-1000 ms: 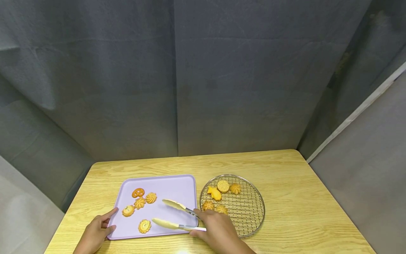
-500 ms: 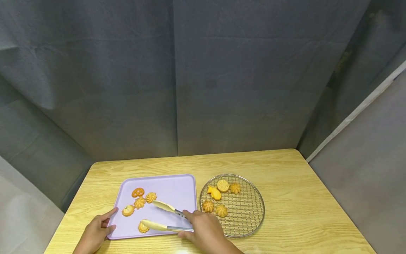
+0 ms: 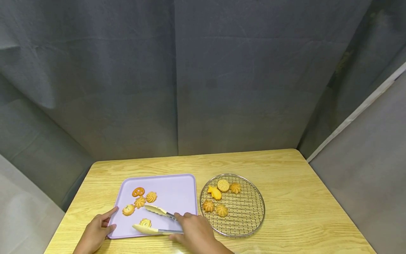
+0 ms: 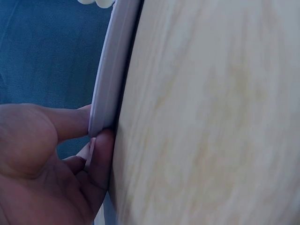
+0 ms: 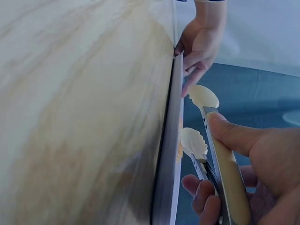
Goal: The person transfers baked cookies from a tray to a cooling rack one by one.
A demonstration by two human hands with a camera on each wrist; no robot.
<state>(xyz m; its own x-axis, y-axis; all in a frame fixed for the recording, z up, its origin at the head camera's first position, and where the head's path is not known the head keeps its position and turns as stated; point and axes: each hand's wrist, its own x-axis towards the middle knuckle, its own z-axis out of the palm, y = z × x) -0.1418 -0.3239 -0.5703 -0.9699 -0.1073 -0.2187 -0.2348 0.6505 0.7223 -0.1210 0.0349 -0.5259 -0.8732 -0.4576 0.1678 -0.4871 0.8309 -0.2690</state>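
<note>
My left hand (image 3: 95, 229) pinches the near left corner of a lilac tray (image 3: 176, 187); the left wrist view shows thumb and fingers on either side of its rim (image 4: 105, 93). My right hand (image 3: 197, 231) holds metal tongs (image 3: 149, 230) with cream scalloped tips over the tray. The tongs' arms are spread. Between their tips lies a round fluted cookie (image 3: 145, 222), partly covered by the nearer tip. Farther left on the tray are a pretzel (image 3: 138, 192), a swirl cookie (image 3: 151, 197), a flower-shaped cookie (image 3: 140, 202) and a round pale-centred cookie (image 3: 128, 210).
Right of the tray stands a round wire rack (image 3: 242, 211). It carries a fish-shaped cookie (image 3: 215, 193), a round dotted cookie (image 3: 223, 185) and several flower-shaped cookies (image 3: 221, 210). Both lie on a wooden table (image 3: 301, 197) with grey curtains (image 3: 253, 88) behind it.
My right hand has moved left with the tongs, their tips passing from the tray's middle to either side of the near cookie. My left hand stays at the tray's corner.
</note>
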